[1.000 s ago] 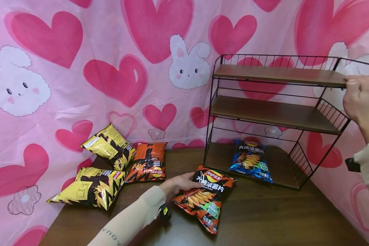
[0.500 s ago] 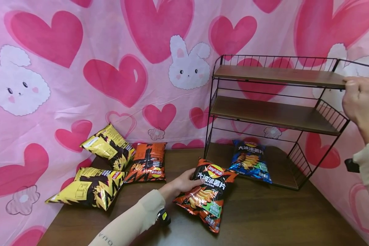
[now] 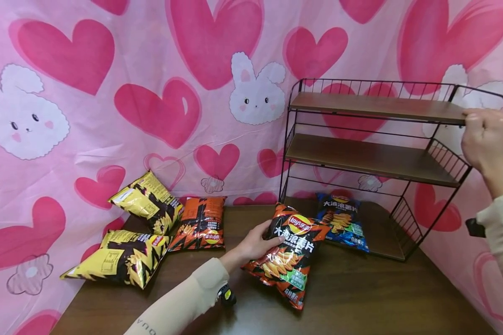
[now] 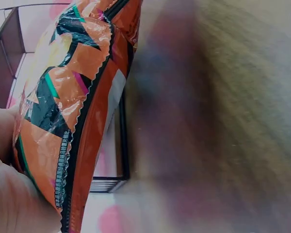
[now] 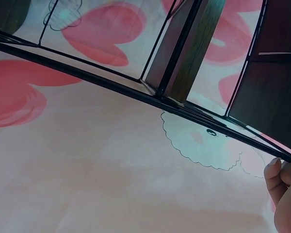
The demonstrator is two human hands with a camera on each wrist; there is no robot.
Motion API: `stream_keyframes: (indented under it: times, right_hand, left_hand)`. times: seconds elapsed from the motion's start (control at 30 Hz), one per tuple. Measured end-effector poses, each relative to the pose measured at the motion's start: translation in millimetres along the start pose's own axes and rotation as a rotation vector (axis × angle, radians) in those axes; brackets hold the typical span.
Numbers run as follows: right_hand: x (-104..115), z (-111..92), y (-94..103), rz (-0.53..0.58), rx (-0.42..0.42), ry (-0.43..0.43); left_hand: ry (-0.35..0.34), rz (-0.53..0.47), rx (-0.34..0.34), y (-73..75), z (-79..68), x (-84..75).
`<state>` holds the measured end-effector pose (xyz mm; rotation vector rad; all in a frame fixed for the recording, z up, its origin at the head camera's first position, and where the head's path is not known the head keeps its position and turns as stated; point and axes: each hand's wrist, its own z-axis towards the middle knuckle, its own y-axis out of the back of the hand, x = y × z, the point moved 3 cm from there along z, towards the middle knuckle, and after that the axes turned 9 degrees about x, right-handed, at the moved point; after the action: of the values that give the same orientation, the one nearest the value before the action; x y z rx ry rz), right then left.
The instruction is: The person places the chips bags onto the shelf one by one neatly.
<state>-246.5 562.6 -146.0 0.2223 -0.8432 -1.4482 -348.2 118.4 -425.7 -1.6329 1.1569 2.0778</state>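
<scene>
An orange-and-black bag of potato chips [image 3: 287, 263] is gripped at its left side by my left hand [image 3: 251, 244], thumb across the front. In the left wrist view, the bag [image 4: 63, 104] shows its crimped seam, and the bag stands tilted above the blurred tabletop. My right hand [image 3: 488, 144] grips the right front corner of the top board of a three-tier shelf rack [image 3: 369, 156]. In the right wrist view its curled fingers [image 5: 272, 174] meet the black metal frame. On the rack's bottom board lies a blue bag of chips [image 3: 341, 223], partly overlapped by the held bag.
Two yellow-and-black chip bags [image 3: 119, 256] lie at the left of the brown table [image 3: 369, 298], one behind the other. Beside them is another orange chip bag [image 3: 201, 223], its back seam facing up. A pink curtain [image 3: 151, 56] with hearts and rabbits hangs behind.
My left hand has carried the orange-and-black chip bag up and to the right, closer to the rack and the blue bag. My right hand keeps its hold on the rack's corner.
</scene>
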Motion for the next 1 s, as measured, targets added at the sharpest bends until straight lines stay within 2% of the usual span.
stream_keyframes:
  times: [0.1, 0.27, 0.4, 0.63, 0.8, 1.0]
  right_hand:
    - [-1, -2, 2.9, -0.024, -0.001, 0.007]
    - [-2, -2, 6.3, -0.137, 0.057, 0.002]
    - [-3, -2, 8.8, -0.214, 0.098, -0.006]
    - [0, -3, 9.9, -0.206, 0.093, -0.016]
    - [3, -4, 7.8, -0.181, 0.071, 0.017]
    - [3, -5, 10.5, -0.188, 0.084, 0.009]
  left_hand:
    - [-0.033, 0.054, -0.013, 0.7, 4.5, -8.9]
    - [-0.089, 0.133, -0.002, 3.6, 11.8, -28.6]
    - [-0.105, 0.14, 0.022, 6.3, 15.8, -50.8]
    - [-0.164, 0.173, 0.103, 9.7, 24.6, -96.1]
    - [-0.202, 0.152, 0.137, 13.4, 26.3, -130.3]
    - [-0.224, 0.036, 0.143, 23.4, 40.4, -170.3]
